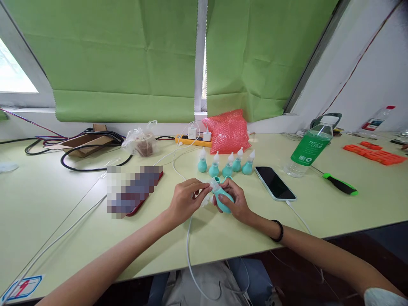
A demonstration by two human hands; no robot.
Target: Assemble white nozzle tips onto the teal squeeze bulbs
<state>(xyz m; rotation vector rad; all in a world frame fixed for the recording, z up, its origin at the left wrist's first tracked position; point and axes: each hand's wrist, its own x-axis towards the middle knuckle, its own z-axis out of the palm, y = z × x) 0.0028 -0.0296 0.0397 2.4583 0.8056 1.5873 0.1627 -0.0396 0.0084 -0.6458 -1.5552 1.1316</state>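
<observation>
My right hand (237,202) is wrapped round a teal squeeze bulb (224,201), tilted with its neck toward the upper left. At that neck, the thumb and fingertips of my left hand (188,198) pinch a clear plastic tip (214,184). Just beyond my hands stand several teal bulbs with clear pointed tips, one of them a bulb (202,165) at the left of the group. Teal bulb openings (228,178) show right behind my fingers. Some small clear pieces (206,200) lie below my left fingertips, partly hidden.
A phone (276,183) with a cable lies at the right, near a green-labelled bottle (310,148) and a screwdriver (340,184). Behind are a pink bubble-wrap bag (230,132) and a power strip (204,142). A red-edged phone (137,191) lies left; a white cable (188,246) crosses the front edge.
</observation>
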